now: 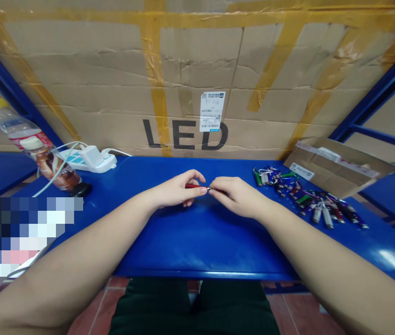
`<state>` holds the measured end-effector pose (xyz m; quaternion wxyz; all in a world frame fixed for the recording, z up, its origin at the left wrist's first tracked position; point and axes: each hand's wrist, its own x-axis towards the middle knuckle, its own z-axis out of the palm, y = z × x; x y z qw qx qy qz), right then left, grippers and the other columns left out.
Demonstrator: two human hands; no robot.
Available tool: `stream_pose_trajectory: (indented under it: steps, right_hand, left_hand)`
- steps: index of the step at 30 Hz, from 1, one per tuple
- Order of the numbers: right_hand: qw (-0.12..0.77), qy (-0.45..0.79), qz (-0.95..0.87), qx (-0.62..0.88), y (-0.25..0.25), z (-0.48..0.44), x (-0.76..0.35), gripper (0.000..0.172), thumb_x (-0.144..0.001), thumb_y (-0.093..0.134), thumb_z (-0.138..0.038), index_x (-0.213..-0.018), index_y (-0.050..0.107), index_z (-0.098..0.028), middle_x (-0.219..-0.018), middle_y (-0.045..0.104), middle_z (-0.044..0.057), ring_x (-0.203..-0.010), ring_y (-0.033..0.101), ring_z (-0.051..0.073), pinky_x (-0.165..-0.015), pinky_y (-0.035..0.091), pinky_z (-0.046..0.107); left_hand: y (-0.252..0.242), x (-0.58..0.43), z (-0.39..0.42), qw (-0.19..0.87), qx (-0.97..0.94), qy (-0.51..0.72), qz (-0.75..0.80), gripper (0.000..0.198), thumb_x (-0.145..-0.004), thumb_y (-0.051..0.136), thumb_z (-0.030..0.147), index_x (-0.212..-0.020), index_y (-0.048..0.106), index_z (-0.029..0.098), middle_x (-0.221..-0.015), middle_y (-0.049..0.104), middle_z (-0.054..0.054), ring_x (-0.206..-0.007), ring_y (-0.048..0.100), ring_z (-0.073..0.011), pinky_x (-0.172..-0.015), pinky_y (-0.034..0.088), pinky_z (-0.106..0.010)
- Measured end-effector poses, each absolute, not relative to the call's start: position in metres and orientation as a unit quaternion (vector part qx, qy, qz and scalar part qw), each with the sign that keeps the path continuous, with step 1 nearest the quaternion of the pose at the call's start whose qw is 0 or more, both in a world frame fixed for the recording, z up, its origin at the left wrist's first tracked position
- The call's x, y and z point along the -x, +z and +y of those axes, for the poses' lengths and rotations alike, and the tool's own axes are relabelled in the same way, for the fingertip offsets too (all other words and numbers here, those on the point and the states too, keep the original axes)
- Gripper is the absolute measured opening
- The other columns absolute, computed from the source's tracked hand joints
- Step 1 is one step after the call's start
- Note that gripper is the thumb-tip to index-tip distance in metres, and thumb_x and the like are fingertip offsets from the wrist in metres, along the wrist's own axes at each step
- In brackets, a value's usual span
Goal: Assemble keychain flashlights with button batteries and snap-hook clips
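Observation:
My left hand (179, 190) and my right hand (235, 196) meet above the middle of the blue table (197, 242). Between their fingertips is a slim red metal tube (193, 186), probably a mini flashlight, with a small silver join near my right fingers. Its dark red far end (221, 191) sticks out past my right fingertips. Each hand pinches the tube, and the fingers hide part of it. To the right of my right hand lies a heap of small keychain flashlights (309, 197) in several colours, with metal rings.
A large taped cardboard box (113, 70) marked LED stands behind the table. At the back left are a plastic drink bottle (33, 149), a white power strip (87, 160) with cables, and a black object (82, 189). Flattened cardboard (337, 167) lies at the right. A pixelated patch covers the near left.

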<state>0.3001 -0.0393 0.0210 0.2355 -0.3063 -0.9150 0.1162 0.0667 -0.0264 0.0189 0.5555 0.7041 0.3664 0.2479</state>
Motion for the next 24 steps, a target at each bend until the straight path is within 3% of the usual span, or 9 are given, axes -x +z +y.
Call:
stream_pose_trajectory:
  steps: [6,9,13,18,21,24]
  right_hand:
    - [0.263,0.397,-0.800,0.365,0.0196,-0.0398,-0.2972,0.031,-0.100,0.050,-0.043,-0.080,0.058,-0.020,-0.066,0.056,-0.002,-0.060,0.054,0.014,-0.061,0.044,0.027]
    - [0.264,0.351,-0.826,0.353,0.0205,-0.0413,-0.2968,0.030,-0.100,0.051,-0.041,-0.080,0.057,-0.020,-0.067,0.056,-0.002,-0.062,0.053,0.014,-0.063,0.042,0.027]
    - [0.254,0.225,-0.887,0.314,0.0219,-0.0432,-0.2971,0.031,-0.103,0.049,-0.035,-0.079,0.058,-0.019,-0.074,0.061,0.001,-0.069,0.054,0.014,-0.068,0.041,0.028]
    - [0.224,0.116,-0.923,0.290,0.0226,-0.0455,-0.2975,0.024,-0.104,0.047,-0.027,-0.092,0.065,-0.018,-0.085,0.065,0.006,-0.080,0.057,0.018,-0.076,0.043,0.031]
    - [0.237,0.130,-0.914,0.302,0.0223,-0.0458,-0.2968,0.024,-0.104,0.047,-0.027,-0.091,0.065,-0.018,-0.085,0.064,0.005,-0.079,0.057,0.018,-0.076,0.043,0.031]
    - [0.256,0.228,-0.875,0.341,0.0209,-0.0448,-0.2952,0.028,-0.103,0.048,-0.031,-0.083,0.063,-0.018,-0.076,0.061,0.001,-0.071,0.054,0.015,-0.069,0.041,0.029]
  left_hand:
    - [0.0216,-0.0642,-0.0257,0.353,-0.824,0.308,0.319,0.024,-0.093,0.066,0.039,-0.101,0.072,0.016,-0.095,0.075,-0.006,-0.081,0.068,-0.0168,-0.076,0.053,-0.029]
    - [0.0234,-0.0636,-0.0250,0.323,-0.841,0.291,0.323,0.029,-0.095,0.061,0.040,-0.101,0.076,0.016,-0.097,0.078,-0.006,-0.088,0.069,-0.0198,-0.081,0.051,-0.030]
    - [0.0250,-0.0660,-0.0251,0.342,-0.835,0.256,0.347,0.038,-0.096,0.056,0.046,-0.091,0.076,0.014,-0.081,0.075,-0.004,-0.076,0.065,-0.0178,-0.071,0.049,-0.027]
    - [0.0257,-0.0707,-0.0278,0.464,-0.768,0.204,0.392,0.045,-0.094,0.058,0.056,-0.087,0.070,0.013,-0.054,0.048,0.004,-0.047,0.041,-0.0101,-0.047,0.035,-0.023]
    - [0.0242,-0.0722,-0.0284,0.491,-0.754,0.206,0.385,0.046,-0.095,0.056,0.058,-0.089,0.067,0.014,-0.054,0.044,0.006,-0.046,0.038,-0.0096,-0.046,0.034,-0.023]
    - [0.0230,-0.0729,-0.0282,0.407,-0.801,0.240,0.367,0.042,-0.096,0.053,0.053,-0.087,0.068,0.015,-0.064,0.057,0.001,-0.058,0.049,-0.0127,-0.056,0.041,-0.025]
